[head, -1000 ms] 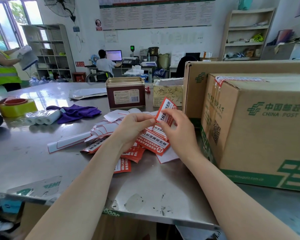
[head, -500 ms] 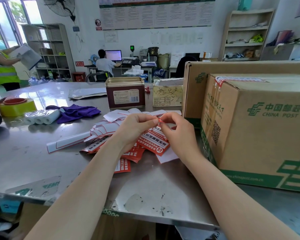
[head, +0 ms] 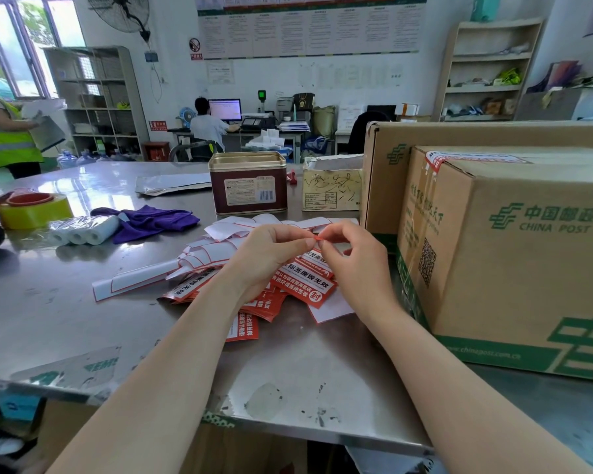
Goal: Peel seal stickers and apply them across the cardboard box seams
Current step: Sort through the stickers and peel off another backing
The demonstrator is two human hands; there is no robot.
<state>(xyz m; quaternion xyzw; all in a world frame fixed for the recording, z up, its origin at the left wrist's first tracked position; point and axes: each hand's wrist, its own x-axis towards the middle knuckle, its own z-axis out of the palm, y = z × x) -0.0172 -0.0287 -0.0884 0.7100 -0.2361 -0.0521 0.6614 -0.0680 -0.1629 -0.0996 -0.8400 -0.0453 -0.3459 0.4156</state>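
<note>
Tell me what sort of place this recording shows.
Most likely a postal or parcel sorting office: China Post boxes stand on a steel table, red seal stickers lie piled by the hands, and a clerk's desk with monitor sits behind.

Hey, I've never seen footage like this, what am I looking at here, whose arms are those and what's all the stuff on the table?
The one view comes from a camera worn on a person's head, looking down at their own bare arms. The left hand and right hand together pinch a small red sticker above a pile of stickers and white backings on a metal table. Right of them stands a cardboard box. Also there: a tin, purple cloth, yellow tape.
</note>
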